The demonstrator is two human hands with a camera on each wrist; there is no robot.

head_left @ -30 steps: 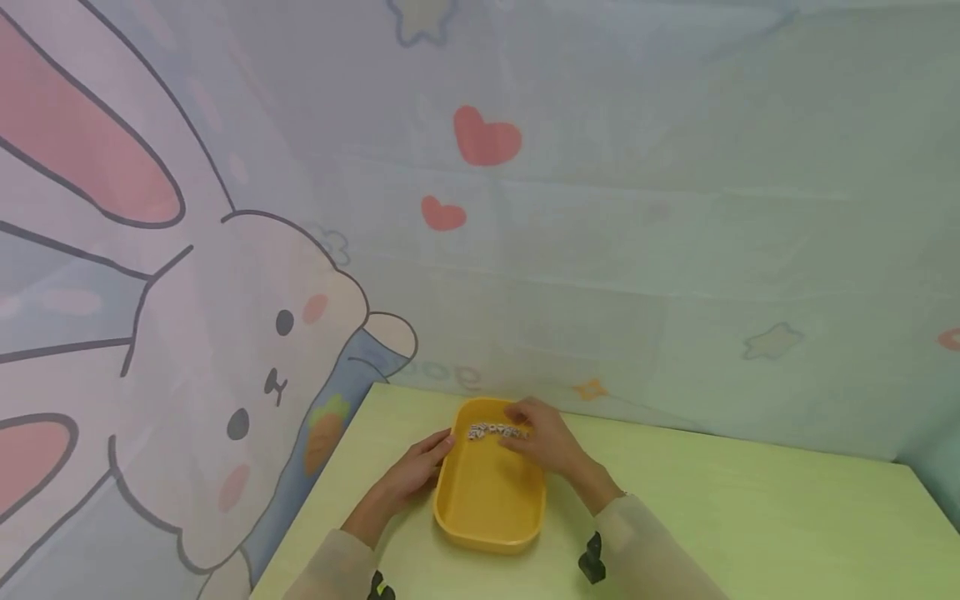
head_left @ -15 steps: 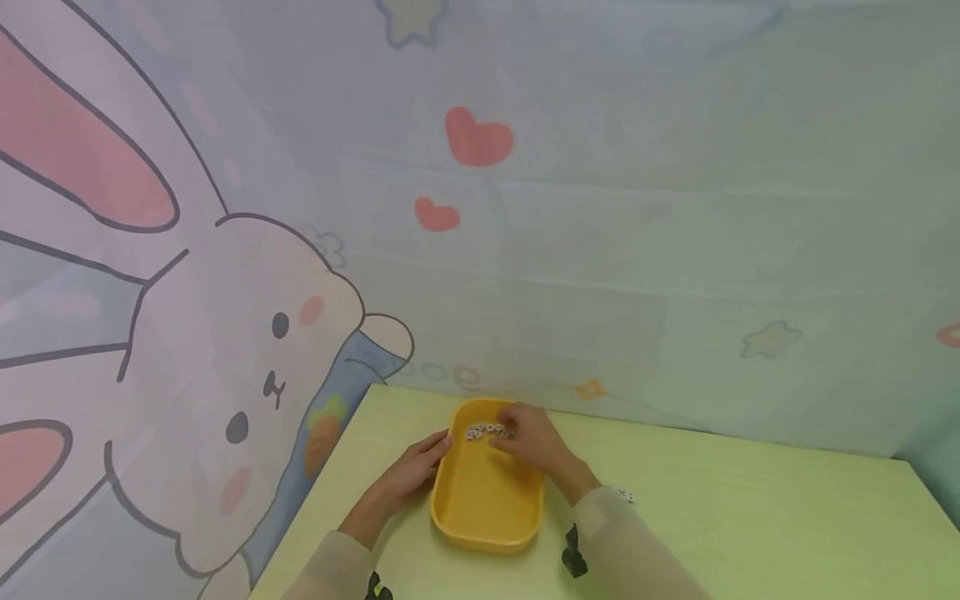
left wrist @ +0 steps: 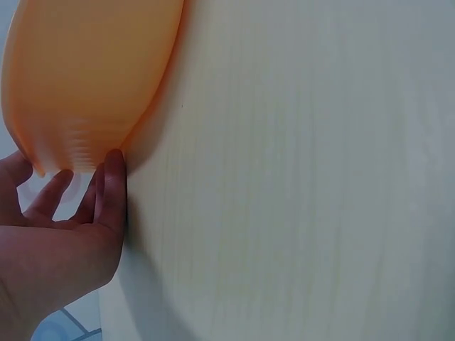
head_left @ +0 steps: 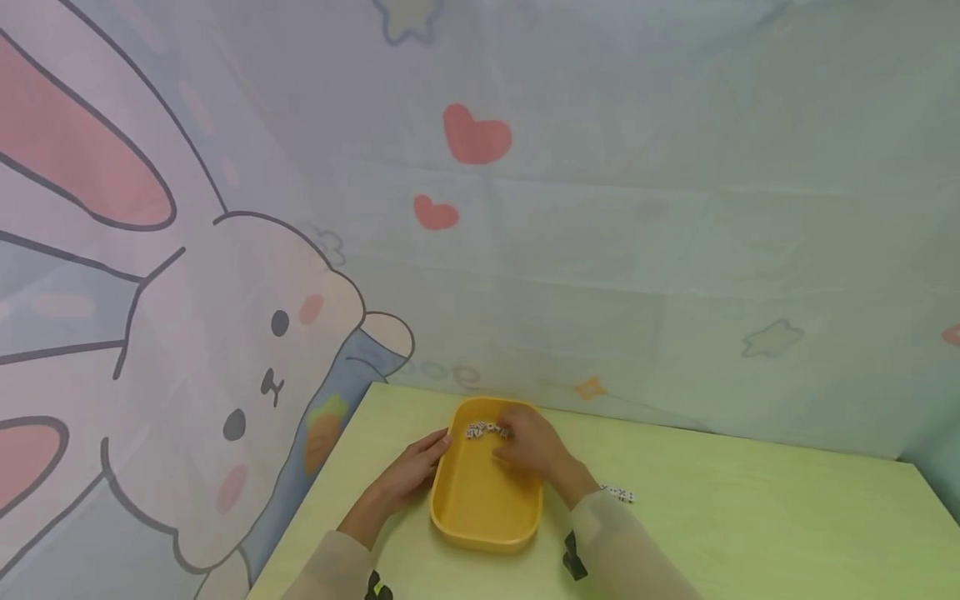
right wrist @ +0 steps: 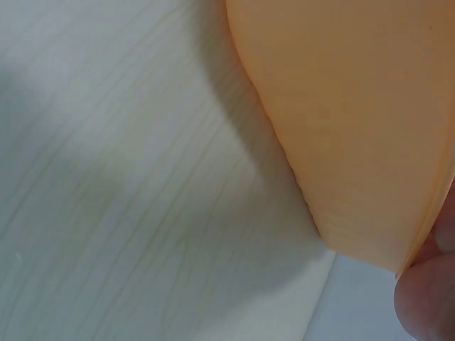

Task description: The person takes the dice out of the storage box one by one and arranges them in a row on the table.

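Note:
A yellow plastic tray (head_left: 487, 500) stands on the table with a short row of small white dice (head_left: 477, 431) near its far end. My left hand (head_left: 408, 475) holds the tray's left side, its thumb at the rim. In the left wrist view, the fingers of the left hand (left wrist: 71, 220) bend against the outside of the tray (left wrist: 89, 78). Over the far right rim, my right hand (head_left: 534, 442) reaches in, bent fingers at the right end of the dice row. Whether it pinches a die is hidden. The right wrist view shows only part of the right hand (right wrist: 426, 291) at the rim.
More white dice (head_left: 621, 493) lie in a line on the pale green table (head_left: 750, 517), beside the right sleeve and partly behind it. A cloth backdrop (head_left: 637, 208) with a printed rabbit rises behind the table.
My right hand has shifted left along the dice row inside the tray, and its sleeve has uncovered the dice on the table. The left hand and tray stay nearly in place.

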